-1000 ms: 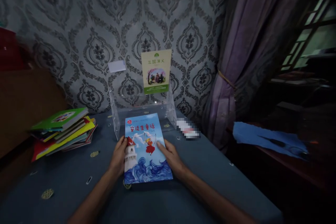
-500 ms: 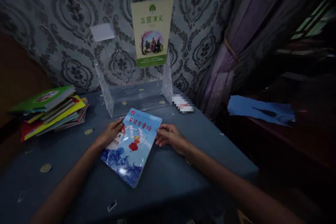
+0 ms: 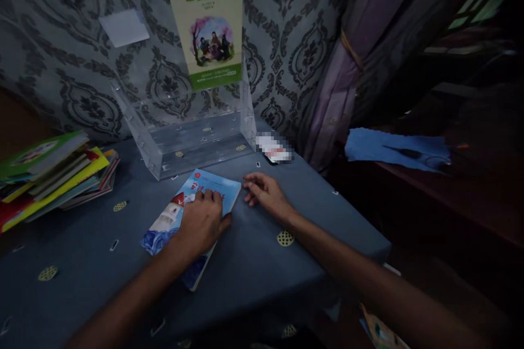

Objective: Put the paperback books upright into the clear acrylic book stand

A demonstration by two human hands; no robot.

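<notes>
Pressing flat-fingered, the left hand (image 3: pixel 202 221) pins the thin book (image 3: pixel 166 221): likely light, bendy, glossy; take its edge beyond the fingertips. The right hand (image 3: pixel 264 193) rests empty, fingers loose.

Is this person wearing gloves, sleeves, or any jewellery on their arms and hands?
No. The left hand and right hand are bare, ungloved. Both forearms are uncovered as far as the picture shows: no sleeves. No watch, bracelet or ring shows in the dim light.
</notes>
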